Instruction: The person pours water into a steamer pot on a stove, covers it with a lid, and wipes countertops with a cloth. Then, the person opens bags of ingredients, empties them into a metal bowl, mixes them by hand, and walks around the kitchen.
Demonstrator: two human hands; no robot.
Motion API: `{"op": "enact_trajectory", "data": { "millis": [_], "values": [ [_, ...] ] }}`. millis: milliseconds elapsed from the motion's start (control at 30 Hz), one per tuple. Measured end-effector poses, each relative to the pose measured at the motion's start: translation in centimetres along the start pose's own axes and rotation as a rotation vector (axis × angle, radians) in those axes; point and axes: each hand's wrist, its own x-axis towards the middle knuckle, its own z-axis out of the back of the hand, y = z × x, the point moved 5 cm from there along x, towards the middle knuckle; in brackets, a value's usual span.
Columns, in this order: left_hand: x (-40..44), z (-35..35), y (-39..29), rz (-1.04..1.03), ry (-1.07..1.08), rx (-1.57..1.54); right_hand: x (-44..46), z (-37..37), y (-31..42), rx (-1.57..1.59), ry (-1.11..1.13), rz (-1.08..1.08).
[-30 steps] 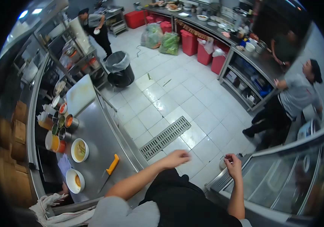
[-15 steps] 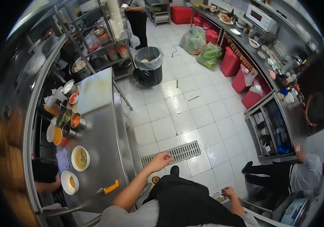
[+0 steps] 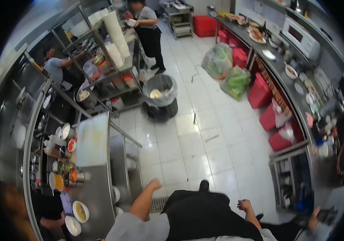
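My left hand (image 3: 153, 185) hangs in front of me over the tiled floor, beside the steel counter (image 3: 95, 188); its fingers are blurred, and nothing shows in it. Low on my other side is my right hand (image 3: 244, 205), with loosely bent, parted fingers and nothing in them. Neither hand touches anything visible. Two white bowls, a soup bowl (image 3: 81, 211) and a second bowl (image 3: 73, 226), stand on the counter to my left. A white cutting board (image 3: 93, 141) lies further up that counter, near several small containers of ingredients (image 3: 73, 175).
A lined trash bin (image 3: 160, 95) stands ahead on the left. Bags of greens (image 3: 235, 82) and red bins (image 3: 259, 90) line the right counter. A floor drain (image 3: 158, 205) is by my left arm. Co-workers stand ahead (image 3: 148, 36), behind the left shelving (image 3: 55, 68) and at lower right (image 3: 314, 219).
My view has shifted forward and tilted up. The bin and counters appear lower, and the orange-handled knife has left view. My left hand has moved left and down in the picture.
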Motion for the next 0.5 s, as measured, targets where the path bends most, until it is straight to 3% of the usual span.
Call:
{"op": "enact_trajectory", "data": {
  "millis": [33,67,100,133,267,400,467,500],
  "values": [
    [-1.0,-0.7,1.3,0.113,0.156,-0.023,5.1,0.7,4.3,-0.096,0.036,0.113],
    [-1.5,-2.0,2.8,0.245,0.154,-0.266,9.8,1.2,7.1,-0.196,0.077,0.208],
    [-1.7,-3.2,4.1,0.226,0.11,-0.391,10.6,1.3,13.1,-0.359,0.079,0.257],
    [-1.5,-3.9,5.0,0.201,0.066,-0.515,12.7,1.1,17.9,-0.382,0.091,0.29],
    [-1.1,-2.9,5.2,0.471,0.094,-0.774,11.8,-2.0,40.4,-0.309,0.014,0.47],
    [6.6,2.1,3.6,0.503,0.211,-0.733,14.0,-4.3,49.7,-0.175,0.066,0.561],
    [13.1,7.6,1.9,0.478,0.251,-0.735,16.6,-4.1,49.9,-0.236,0.135,0.565],
    [17.8,12.1,0.8,0.279,0.146,-0.619,17.0,-3.9,49.6,-0.302,0.128,0.49]
  ]
}}
